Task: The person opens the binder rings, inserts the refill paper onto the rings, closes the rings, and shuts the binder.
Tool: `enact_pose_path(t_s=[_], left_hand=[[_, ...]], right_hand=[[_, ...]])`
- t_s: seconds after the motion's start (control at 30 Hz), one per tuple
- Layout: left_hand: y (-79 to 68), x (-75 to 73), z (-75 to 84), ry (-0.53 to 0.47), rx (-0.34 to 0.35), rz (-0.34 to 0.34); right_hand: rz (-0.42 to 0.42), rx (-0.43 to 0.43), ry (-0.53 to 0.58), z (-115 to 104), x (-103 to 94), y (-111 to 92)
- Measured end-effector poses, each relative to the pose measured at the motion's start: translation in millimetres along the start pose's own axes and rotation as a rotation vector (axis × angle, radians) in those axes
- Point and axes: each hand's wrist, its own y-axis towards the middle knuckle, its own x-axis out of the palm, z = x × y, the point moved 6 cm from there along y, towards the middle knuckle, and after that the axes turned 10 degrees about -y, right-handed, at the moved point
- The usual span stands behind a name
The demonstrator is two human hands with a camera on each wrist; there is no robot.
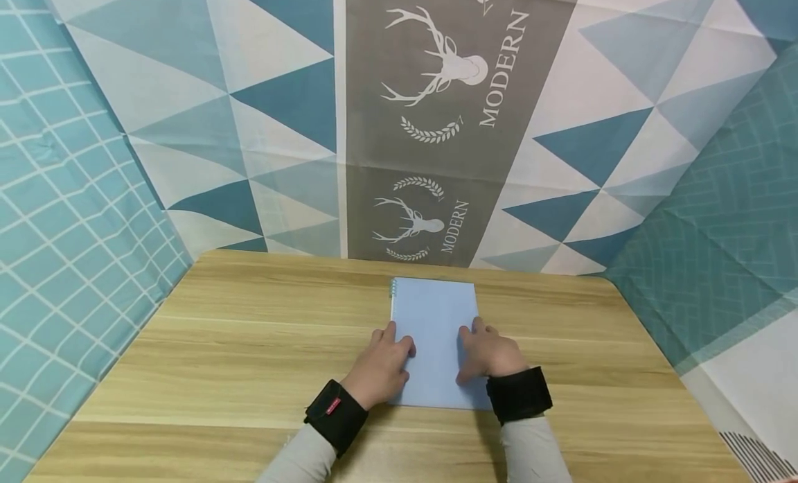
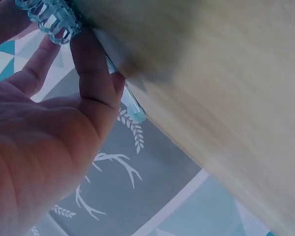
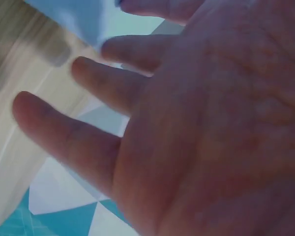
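A light blue spiral notebook point(image 1: 434, 308) lies closed on the table, its clear rings point(image 1: 393, 287) along the left side. My left hand point(image 1: 378, 367) rests at that side, thumb and a finger over the cover. In the left wrist view, the fingers of the left hand point(image 2: 44, 132) touch the edge beside the pale rings point(image 2: 51, 20). Over the right edge of the notebook is my right hand point(image 1: 492, 355), its fingers spread and its thumb above the cover. The right wrist view shows the right hand point(image 3: 211, 128) with fingers apart and nothing held between them.
The wood-grain table point(image 1: 249, 358) extends to both sides of the notebook. Behind it hangs a patterned cloth point(image 1: 280, 123) with triangles and deer heads. A blue grid cloth point(image 1: 62, 192) borders the left, and a green cloth point(image 1: 717, 261) the right.
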Motion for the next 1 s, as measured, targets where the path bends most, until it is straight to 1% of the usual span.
enact_pose_path(t_s=[0.2,0.3,0.47,0.53,0.67,0.73,0.83,1.0], left_hand=[[-0.1,0.9,1.8,0.044,-0.005,-0.023],[0.0,-0.3,2.5,0.048,-0.032,-0.028],[2.2,-4.6,3.1,0.052,-0.082,-0.037],[4.5,-7.3,2.6,0.036,-0.095,-0.036],[9.1,-10.7,-4.5,-0.018,-0.138,-0.011],[10.6,-10.1,-8.0,-0.028,-0.151,0.0],[11.2,-9.0,-8.0,-0.002,-0.152,0.004],[8.3,-7.7,2.5,0.087,-0.141,-0.019]], right_hand=[[-0.019,-0.073,0.051,-10.3,3.6,5.1],[-0.002,-0.089,0.047,-14.1,3.1,6.4],[0.02,-0.085,0.04,-16.4,3.2,8.4],[0.04,-0.078,0.037,-17.1,4.3,10.3],[0.093,-0.062,0.056,-19.7,7.2,16.2],[0.106,-0.052,0.07,-20.3,9.7,19.4],[0.121,-0.053,0.083,-20.4,12.4,21.4],[0.145,-0.099,0.072,-21.7,13.7,18.3]])
